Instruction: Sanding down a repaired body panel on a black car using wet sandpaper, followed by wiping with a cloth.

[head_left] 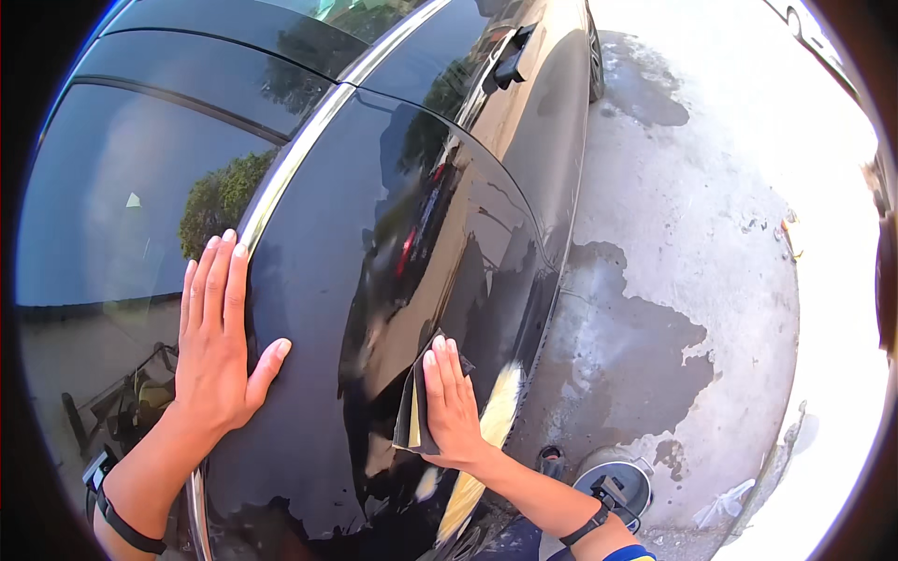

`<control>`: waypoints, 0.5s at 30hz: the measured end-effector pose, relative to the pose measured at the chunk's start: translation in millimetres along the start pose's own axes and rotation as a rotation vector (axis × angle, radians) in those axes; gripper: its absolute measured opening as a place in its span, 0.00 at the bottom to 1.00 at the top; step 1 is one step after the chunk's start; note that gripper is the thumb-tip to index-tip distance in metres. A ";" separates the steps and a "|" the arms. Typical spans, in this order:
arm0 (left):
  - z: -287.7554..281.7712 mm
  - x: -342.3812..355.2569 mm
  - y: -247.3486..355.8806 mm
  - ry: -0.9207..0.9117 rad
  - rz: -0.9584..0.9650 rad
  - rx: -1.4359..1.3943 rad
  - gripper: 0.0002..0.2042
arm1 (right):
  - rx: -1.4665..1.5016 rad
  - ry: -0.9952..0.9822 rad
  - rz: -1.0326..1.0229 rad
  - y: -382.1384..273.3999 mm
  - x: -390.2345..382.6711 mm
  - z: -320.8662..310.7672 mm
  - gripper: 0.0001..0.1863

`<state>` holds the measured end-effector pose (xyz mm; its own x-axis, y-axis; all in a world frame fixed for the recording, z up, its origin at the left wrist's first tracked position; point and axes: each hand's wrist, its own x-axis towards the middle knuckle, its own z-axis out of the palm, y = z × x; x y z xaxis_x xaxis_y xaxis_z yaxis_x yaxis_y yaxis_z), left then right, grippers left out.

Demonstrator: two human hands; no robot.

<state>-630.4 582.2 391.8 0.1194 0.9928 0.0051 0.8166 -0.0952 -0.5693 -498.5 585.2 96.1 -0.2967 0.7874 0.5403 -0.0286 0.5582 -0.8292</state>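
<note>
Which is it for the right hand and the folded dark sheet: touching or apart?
Touching. The head view shows the right hand with its fingers lying over the folded dark sheet, no gap visible between them.

There are two hands (pixel 217 327) (pixel 451 411), one black car (pixel 304 280), one sheet (pixel 414 416) and one bucket (pixel 638 481).

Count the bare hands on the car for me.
2: the left hand rests across the silver trim beside the window; the right hand holds a folded dark sheet against the black body panel.
</note>
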 end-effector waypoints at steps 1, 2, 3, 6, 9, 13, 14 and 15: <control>4.8 2.4 3.3 -0.006 0.002 -0.011 0.42 | -0.029 0.023 -0.027 7.8 1.1 -0.3 0.52; -0.3 -0.3 4.1 -0.041 -0.030 -0.045 0.42 | -0.053 0.026 -0.036 5.3 32.4 -9.0 0.51; -3.3 4.6 9.0 -0.052 -0.057 -0.093 0.42 | -0.103 0.033 -0.055 16.8 88.1 -31.8 0.50; 6.7 11.1 7.7 0.040 0.007 -0.056 0.43 | -0.226 0.039 -0.146 31.2 170.2 -59.8 0.50; 1.8 -5.1 -8.4 0.042 -0.018 -0.048 0.43 | -0.169 -0.029 -0.073 -8.7 123.6 -33.7 0.52; 7.7 4.7 -2.3 0.023 -0.027 -0.054 0.44 | -0.259 -0.062 -0.065 8.4 95.8 -28.1 0.55; 7.0 5.4 0.4 0.018 -0.024 -0.064 0.44 | -0.277 -0.027 -0.078 11.8 142.6 -45.5 0.52; 3.7 19.1 8.7 0.043 -0.002 -0.082 0.44 | -0.357 0.015 -0.096 26.6 189.6 -70.3 0.49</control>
<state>-623.0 600.7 383.9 0.1400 0.9892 0.0425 0.8600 -0.1002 -0.5004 -488.5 767.7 186.5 -0.2945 0.7291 0.6178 0.2801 0.6839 -0.6737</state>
